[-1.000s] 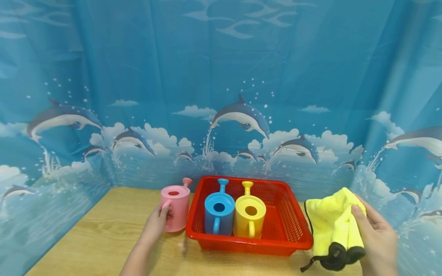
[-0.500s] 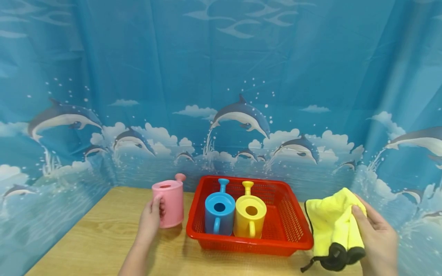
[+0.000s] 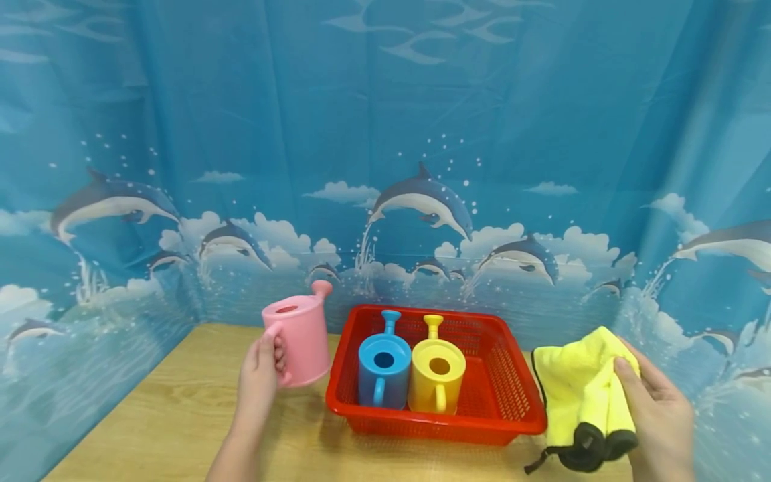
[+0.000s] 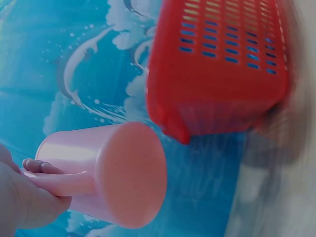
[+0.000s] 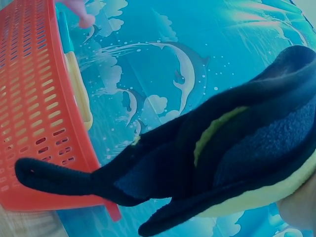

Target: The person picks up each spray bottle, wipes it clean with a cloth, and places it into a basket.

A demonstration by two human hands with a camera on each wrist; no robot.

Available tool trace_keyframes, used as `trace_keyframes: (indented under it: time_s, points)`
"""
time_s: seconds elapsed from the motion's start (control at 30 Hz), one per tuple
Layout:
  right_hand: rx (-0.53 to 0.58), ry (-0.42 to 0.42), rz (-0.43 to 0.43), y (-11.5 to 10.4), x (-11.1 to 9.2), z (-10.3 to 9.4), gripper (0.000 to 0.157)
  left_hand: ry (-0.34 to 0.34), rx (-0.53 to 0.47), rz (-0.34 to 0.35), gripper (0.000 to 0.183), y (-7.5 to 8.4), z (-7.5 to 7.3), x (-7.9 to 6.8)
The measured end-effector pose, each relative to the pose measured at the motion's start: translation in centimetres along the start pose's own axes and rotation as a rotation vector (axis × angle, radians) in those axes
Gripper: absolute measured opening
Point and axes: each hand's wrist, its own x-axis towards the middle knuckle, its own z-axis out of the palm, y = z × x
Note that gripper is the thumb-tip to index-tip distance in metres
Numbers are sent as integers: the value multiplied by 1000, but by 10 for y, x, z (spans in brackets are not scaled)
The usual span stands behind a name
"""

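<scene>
My left hand (image 3: pixel 260 368) grips the handle of a pink watering can (image 3: pixel 304 341), holding it off the table, left of a red basket (image 3: pixel 434 428). Its flat bottom faces the left wrist camera, fingers (image 4: pixel 42 167) curled round the handle. A blue watering can (image 3: pixel 385 375) and a yellow watering can (image 3: pixel 438 375) stand side by side in the basket, handles toward me. Right of the basket, my right hand (image 3: pixel 659 408) pinches a yellow cloth (image 3: pixel 581 385) with black edging and a black hanging loop (image 5: pixel 54 177); in the right wrist view the cloth hides most of that hand.
The basket stands on a wooden table (image 3: pixel 162 408), near a blue curtain (image 3: pixel 301 147) printed with dolphins. Inside the basket, bare red floor shows right of the yellow can. More curtain hangs at both sides.
My left hand has lifted the pink watering can off the table, first shifting it left, then raising and tilting it slightly. The right hand and cloth have stayed in place.
</scene>
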Motion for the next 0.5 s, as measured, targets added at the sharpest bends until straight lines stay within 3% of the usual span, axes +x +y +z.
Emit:
trace_keyframes:
  time_s: [0.07,0.17,0.2,0.3,0.5]
  points:
    - [3,-2,-1,0,0,0,51,-59,-104,79,39,-9,-3,4]
    - [-2,1,0,0,-1,1,51,-145,-213,142,37,-46,-12,22]
    - [-3,2,-1,0,-1,1,51,-171,-233,151,36,-58,-15,28]
    - [-10,5,-6,0,-1,2,51,-225,-284,152,33,-68,-14,30]
    - [6,-19,-21,0,-2,2,50,-250,-243,65,41,15,11,-19]
